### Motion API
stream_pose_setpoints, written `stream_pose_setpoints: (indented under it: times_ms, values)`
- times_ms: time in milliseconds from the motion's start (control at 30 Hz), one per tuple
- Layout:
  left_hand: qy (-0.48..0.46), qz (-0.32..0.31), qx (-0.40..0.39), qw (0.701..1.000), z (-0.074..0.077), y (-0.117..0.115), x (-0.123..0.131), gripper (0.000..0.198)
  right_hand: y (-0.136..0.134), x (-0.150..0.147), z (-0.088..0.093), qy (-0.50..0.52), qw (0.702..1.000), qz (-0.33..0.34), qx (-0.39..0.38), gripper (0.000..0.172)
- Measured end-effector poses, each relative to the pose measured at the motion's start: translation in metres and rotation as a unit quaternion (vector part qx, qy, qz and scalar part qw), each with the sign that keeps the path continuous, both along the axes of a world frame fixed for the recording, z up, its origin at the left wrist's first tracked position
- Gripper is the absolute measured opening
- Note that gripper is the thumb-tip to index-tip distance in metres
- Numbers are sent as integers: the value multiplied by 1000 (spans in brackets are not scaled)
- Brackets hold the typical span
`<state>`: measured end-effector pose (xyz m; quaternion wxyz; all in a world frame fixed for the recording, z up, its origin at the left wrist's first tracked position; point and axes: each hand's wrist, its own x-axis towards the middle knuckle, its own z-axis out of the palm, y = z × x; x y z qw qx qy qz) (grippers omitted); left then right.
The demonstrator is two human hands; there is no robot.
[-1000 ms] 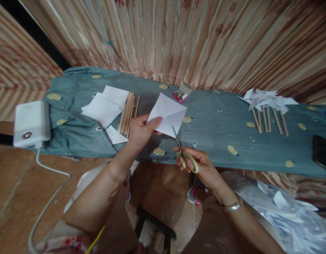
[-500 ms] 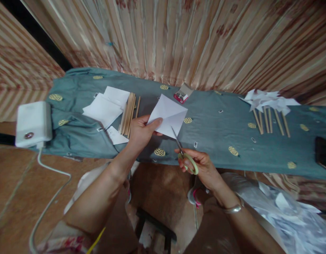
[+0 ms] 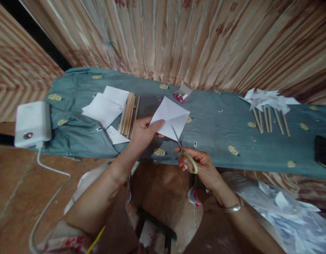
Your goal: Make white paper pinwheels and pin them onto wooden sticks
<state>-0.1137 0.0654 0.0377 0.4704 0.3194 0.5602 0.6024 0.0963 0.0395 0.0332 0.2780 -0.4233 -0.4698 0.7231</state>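
Note:
My left hand point(image 3: 145, 133) pinches the left corner of a square white sheet of paper point(image 3: 171, 112), thumb on top and fingers beneath. Crease lines cross the sheet. In my right hand point(image 3: 197, 163) is a pair of scissors point(image 3: 188, 160) with pale green handles, fingers through the loops. The blades lie over the near right part of the paper, pointing toward its middle; whether they have cut into it I cannot tell. Left of my left hand lie several wooden sticks point(image 3: 128, 113) side by side, and beyond them a stack of white paper squares point(image 3: 102, 110).
A small open red box point(image 3: 180, 96) of metal pieces stands behind the paper. White paper pinwheels point(image 3: 270, 98) on sticks lie at the right, near a dark phone point(image 3: 324, 151). A white power bank point(image 3: 33, 123) with a cable sits left. A plastic bag of paper point(image 3: 289, 211) is below right.
The paper and my left hand have shifted slightly right and toward me. My right hand and the scissors have hardly moved.

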Motion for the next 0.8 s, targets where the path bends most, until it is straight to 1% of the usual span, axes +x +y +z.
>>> stream_pose_setpoints:
  times_ms: [200,333,500,667,800]
  values:
    - [6,0,-4,1000,-1,0,1,28,0,-2,3,-12,1000,-5,13,39]
    - [-2,-2,-7,1000,0,0,2,28,0,-3,4,-9,1000,-14,1,39]
    - [-15,-10,-13,1000,2,-2,5,32,0,-1,2,7,1000,-7,6,36]
    - [-22,-7,-14,1000,1,-2,6,32,0,1,-1,-12,1000,-1,25,38]
    - [-20,-8,-12,1000,0,-1,5,31,1,0,0,-18,1000,-6,19,38]
